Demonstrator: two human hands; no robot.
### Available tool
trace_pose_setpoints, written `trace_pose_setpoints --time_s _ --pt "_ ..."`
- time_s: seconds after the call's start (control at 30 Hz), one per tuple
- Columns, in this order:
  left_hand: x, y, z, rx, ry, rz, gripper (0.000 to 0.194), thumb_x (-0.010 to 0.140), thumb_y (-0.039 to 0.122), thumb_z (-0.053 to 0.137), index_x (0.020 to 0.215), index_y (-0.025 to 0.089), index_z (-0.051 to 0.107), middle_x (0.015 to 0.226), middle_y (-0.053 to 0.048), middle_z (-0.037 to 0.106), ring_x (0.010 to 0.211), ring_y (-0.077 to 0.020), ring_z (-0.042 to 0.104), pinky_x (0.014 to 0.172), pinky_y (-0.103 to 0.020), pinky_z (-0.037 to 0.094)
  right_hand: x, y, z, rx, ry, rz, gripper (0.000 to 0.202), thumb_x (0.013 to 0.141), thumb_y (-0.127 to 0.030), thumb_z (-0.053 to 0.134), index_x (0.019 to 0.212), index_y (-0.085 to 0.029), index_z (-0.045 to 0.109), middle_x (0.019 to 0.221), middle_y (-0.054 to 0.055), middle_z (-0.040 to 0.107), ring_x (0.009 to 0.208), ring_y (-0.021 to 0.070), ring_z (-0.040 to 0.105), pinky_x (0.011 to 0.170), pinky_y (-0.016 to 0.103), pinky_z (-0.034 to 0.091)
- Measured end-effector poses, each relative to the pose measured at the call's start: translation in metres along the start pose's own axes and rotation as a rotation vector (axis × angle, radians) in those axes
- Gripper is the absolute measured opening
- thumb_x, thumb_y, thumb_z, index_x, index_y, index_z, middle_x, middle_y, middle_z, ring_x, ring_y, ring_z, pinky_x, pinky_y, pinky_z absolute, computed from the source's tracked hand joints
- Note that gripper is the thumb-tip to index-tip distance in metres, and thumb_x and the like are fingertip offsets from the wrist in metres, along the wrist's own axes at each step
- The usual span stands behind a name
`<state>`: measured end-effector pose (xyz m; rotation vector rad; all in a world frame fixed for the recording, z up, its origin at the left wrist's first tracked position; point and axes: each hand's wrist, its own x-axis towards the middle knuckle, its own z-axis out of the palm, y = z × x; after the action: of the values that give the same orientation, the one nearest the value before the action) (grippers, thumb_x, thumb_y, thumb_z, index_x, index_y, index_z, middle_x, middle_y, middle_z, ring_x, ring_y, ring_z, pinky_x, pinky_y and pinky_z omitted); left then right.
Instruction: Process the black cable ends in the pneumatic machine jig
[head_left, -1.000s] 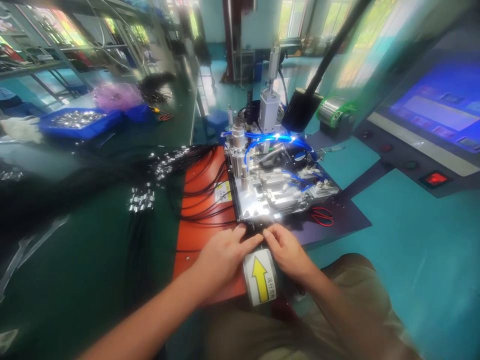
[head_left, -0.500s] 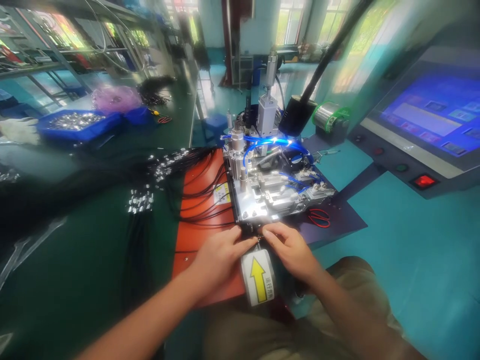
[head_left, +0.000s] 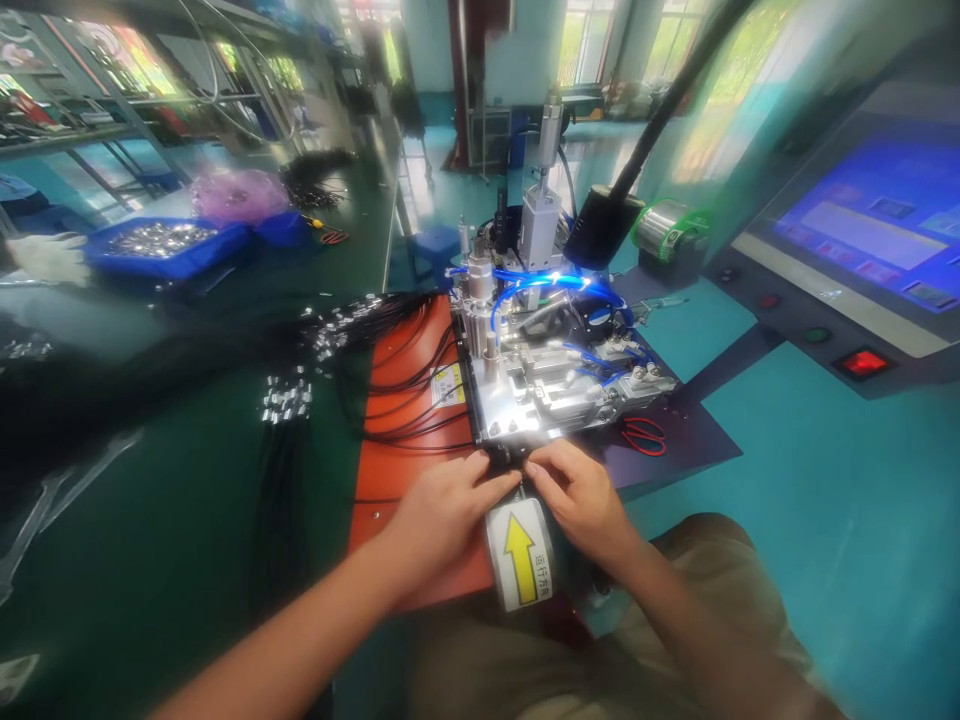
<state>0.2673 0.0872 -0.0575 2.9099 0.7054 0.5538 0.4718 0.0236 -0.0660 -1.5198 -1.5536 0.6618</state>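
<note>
My left hand (head_left: 457, 497) is at the front edge of the metal machine (head_left: 536, 375), its thumb and index finger closed around something too small to make out. Close on the right, my right hand (head_left: 574, 492) is pinched at the same front edge; what lies between its fingers is hidden. Just below both hands is a white plate with a yellow arrow (head_left: 521, 555). Black cables (head_left: 420, 435) run over the orange panel (head_left: 386, 475) to the machine's left side.
Black cable bundles with silver ends (head_left: 286, 397) lie on the green table (head_left: 187, 520). A blue tray (head_left: 217, 250) of metal parts stands farther back, beside a gloved hand. Red-handled scissors (head_left: 643, 436), a solder spool (head_left: 670, 233) and a screen (head_left: 885, 220) are on the right.
The whole view has shifted slightly, with the scene a little farther right. Both hands keep nearly the same pose at the machine's front edge.
</note>
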Motion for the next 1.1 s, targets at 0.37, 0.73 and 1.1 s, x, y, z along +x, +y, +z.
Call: trace_pose_setpoints --time_s 0.37,0.73,1.1 --pt "0.001 0.003 -0.002 0.087 -0.095 -0.018 0.045 0.093 0.012 0.046 0.133 0.027 0.059 0.088 -0.006 0.056 0.069 -0.0166 0.054 0.062 -0.028 0.048 0.002 0.002 0.006 0.065 0.017 0.102 0.019 0.094 -0.027 0.052 0.081 -0.018 0.064 0.079 0.002 0.063 0.075 0.018 0.059 0.069 0.028 0.043" --pt "0.001 0.005 -0.002 0.105 -0.167 -0.037 0.048 0.092 0.013 0.046 0.137 0.026 0.054 0.094 -0.009 0.058 0.077 -0.0204 0.057 0.068 -0.033 0.05 -0.003 0.001 0.015 0.072 0.043 0.236 0.023 0.095 -0.032 0.049 0.079 -0.019 0.058 0.076 0.0 0.06 0.072 0.0175 0.057 0.068 0.028 0.041" --pt "0.006 0.012 -0.025 0.072 -0.317 -0.1 0.034 0.091 0.007 0.047 0.119 0.018 0.063 0.097 -0.007 0.062 0.082 -0.0217 0.055 0.074 -0.037 0.047 -0.002 0.001 0.017 0.179 0.013 0.357 0.028 0.092 -0.04 0.05 0.076 -0.018 0.057 0.069 -0.001 0.057 0.063 0.0163 0.051 0.06 0.026 0.039"
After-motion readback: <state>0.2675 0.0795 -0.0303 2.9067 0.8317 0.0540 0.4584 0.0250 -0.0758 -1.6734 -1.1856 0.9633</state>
